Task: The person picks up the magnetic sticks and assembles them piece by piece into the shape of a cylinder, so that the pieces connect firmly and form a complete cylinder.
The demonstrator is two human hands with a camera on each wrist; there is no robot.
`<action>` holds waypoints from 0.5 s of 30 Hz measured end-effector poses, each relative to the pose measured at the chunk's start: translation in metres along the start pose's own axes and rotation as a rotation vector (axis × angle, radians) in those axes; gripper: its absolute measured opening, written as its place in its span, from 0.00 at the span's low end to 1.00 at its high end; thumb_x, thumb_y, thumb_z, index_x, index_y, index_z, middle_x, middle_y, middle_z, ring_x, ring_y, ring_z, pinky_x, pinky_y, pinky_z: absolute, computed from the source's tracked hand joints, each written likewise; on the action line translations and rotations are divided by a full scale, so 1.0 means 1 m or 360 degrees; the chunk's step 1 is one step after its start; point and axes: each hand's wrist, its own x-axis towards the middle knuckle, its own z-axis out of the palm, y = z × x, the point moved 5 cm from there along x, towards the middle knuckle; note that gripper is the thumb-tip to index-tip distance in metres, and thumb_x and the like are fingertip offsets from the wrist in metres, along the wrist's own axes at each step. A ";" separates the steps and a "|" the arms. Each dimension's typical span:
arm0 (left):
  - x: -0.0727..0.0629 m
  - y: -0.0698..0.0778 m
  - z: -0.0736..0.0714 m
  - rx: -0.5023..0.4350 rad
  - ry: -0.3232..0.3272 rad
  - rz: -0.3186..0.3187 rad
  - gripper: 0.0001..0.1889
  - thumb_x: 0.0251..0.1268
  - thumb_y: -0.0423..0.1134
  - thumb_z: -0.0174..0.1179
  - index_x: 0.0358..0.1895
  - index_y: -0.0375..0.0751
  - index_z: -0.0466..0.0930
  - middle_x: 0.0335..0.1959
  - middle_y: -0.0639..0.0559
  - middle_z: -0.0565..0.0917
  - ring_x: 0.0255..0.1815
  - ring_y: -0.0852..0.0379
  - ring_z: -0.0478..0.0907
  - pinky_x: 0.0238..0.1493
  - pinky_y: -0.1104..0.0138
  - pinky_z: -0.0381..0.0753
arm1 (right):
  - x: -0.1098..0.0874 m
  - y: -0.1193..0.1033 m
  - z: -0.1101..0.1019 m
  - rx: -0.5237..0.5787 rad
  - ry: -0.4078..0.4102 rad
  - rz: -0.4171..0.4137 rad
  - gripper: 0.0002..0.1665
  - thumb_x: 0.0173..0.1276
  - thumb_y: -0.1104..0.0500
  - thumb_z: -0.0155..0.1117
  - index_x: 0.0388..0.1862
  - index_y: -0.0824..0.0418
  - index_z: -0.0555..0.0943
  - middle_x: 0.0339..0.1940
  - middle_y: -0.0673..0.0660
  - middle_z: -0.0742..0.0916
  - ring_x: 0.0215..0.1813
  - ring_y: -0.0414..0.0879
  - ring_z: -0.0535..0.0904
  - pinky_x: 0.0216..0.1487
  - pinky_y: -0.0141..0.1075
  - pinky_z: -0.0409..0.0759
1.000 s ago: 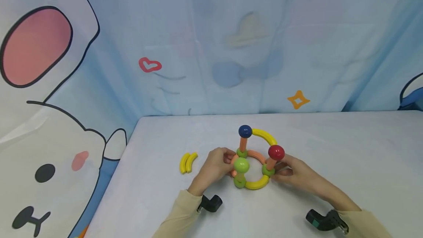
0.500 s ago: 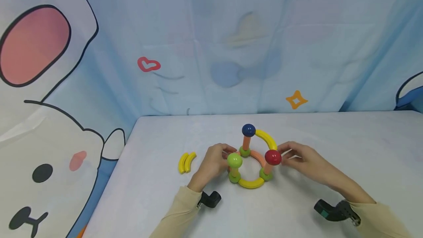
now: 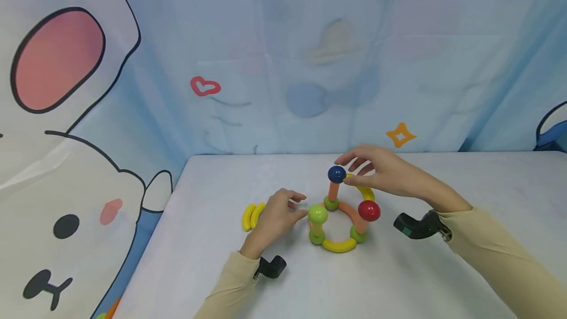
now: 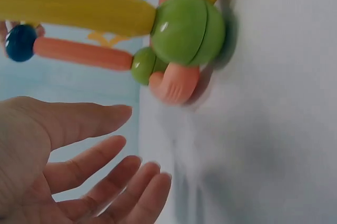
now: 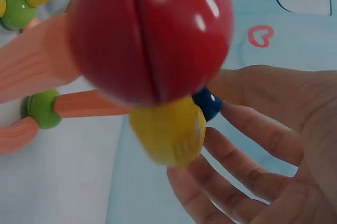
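A ring of curved orange and yellow rods joined by green balls lies on the table. Three upright rods rise from it. They carry a lime green ball, a red ball and a blue ball. A curved yellow rod spans from the blue ball to the red one. My right hand pinches the blue ball between thumb and index finger; the red ball partly hides this in the right wrist view. Just left of the structure, my left hand has its fingers spread, apart from the rods.
Two curved yellow rods lie on the white table, partly behind the left hand. A blue printed curtain hangs behind the table's back edge. Each wrist carries a black camera.
My right hand has moved from beside the red ball up and back to the blue ball. My left hand has drawn slightly left, away from the ring, which has shifted a little.
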 end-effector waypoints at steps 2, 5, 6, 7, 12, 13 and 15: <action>-0.003 -0.001 -0.007 0.0074 0.0057 0.0003 0.16 0.69 0.35 0.70 0.57 0.36 0.86 0.52 0.44 0.82 0.51 0.48 0.82 0.48 0.62 0.84 | 0.005 -0.003 0.003 0.0003 -0.0059 -0.0016 0.23 0.68 0.64 0.75 0.60 0.67 0.83 0.56 0.60 0.85 0.54 0.53 0.83 0.56 0.51 0.85; -0.007 -0.004 -0.017 0.0229 0.0162 0.0006 0.16 0.70 0.34 0.69 0.57 0.34 0.85 0.51 0.42 0.82 0.51 0.46 0.81 0.52 0.56 0.83 | 0.012 -0.007 0.006 -0.0019 -0.0126 -0.0010 0.22 0.67 0.65 0.76 0.58 0.67 0.83 0.54 0.59 0.85 0.52 0.53 0.83 0.55 0.51 0.86; -0.008 -0.006 -0.020 0.0286 0.0197 0.0002 0.16 0.70 0.34 0.69 0.57 0.33 0.85 0.51 0.41 0.81 0.52 0.45 0.80 0.53 0.55 0.82 | 0.014 -0.007 0.006 -0.0033 -0.0142 -0.0006 0.21 0.66 0.66 0.76 0.57 0.67 0.84 0.54 0.59 0.85 0.52 0.52 0.83 0.55 0.50 0.86; -0.009 -0.007 -0.022 0.0335 0.0225 -0.0010 0.16 0.70 0.34 0.69 0.57 0.33 0.85 0.52 0.40 0.81 0.53 0.44 0.79 0.53 0.54 0.82 | 0.016 -0.008 0.007 -0.0052 -0.0157 0.0000 0.21 0.66 0.66 0.77 0.57 0.67 0.84 0.53 0.59 0.85 0.51 0.52 0.83 0.54 0.50 0.86; -0.015 -0.015 -0.028 0.0495 0.0306 -0.0054 0.16 0.67 0.31 0.70 0.56 0.29 0.85 0.53 0.36 0.79 0.54 0.42 0.77 0.49 0.52 0.83 | 0.025 -0.013 0.008 -0.0086 -0.0212 0.0026 0.19 0.65 0.68 0.76 0.55 0.67 0.86 0.51 0.58 0.85 0.50 0.52 0.84 0.54 0.47 0.87; -0.016 -0.016 -0.029 0.0507 0.0321 -0.0052 0.16 0.66 0.30 0.71 0.55 0.29 0.85 0.53 0.36 0.79 0.53 0.42 0.77 0.48 0.52 0.83 | 0.026 -0.013 0.008 -0.0081 -0.0222 0.0030 0.19 0.66 0.68 0.76 0.55 0.67 0.86 0.50 0.58 0.85 0.51 0.52 0.84 0.53 0.47 0.87; -0.017 -0.017 -0.031 0.0529 0.0350 -0.0045 0.16 0.64 0.28 0.72 0.54 0.28 0.85 0.52 0.35 0.79 0.52 0.41 0.77 0.46 0.53 0.84 | 0.026 -0.014 0.008 -0.0057 -0.0242 0.0045 0.19 0.66 0.68 0.76 0.55 0.67 0.86 0.50 0.58 0.84 0.51 0.53 0.84 0.53 0.46 0.87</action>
